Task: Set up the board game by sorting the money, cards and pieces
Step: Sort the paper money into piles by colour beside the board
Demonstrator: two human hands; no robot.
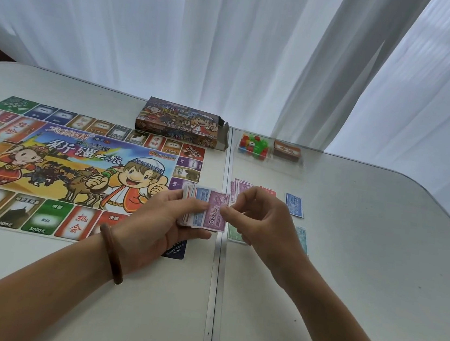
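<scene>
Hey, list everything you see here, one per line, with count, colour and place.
table: one, white
curtain: white, behind table
game board: one, multicoloured, flat on table's left half
game box: one, multicoloured, flap open, behind the board
clear tray: one, transparent, right of the box
plastic pieces: many, red, green, blue, yellow, tray's left compartment
card deck: one, brown, tray's right compartment
note piles: five, purple, red, blue, green, teal, right of the board
note stack: one, purple 5000 note on top
bracelet: one, brown, left wrist
left hand: grips the note stack
right hand: pinches the purple 5000 note
</scene>
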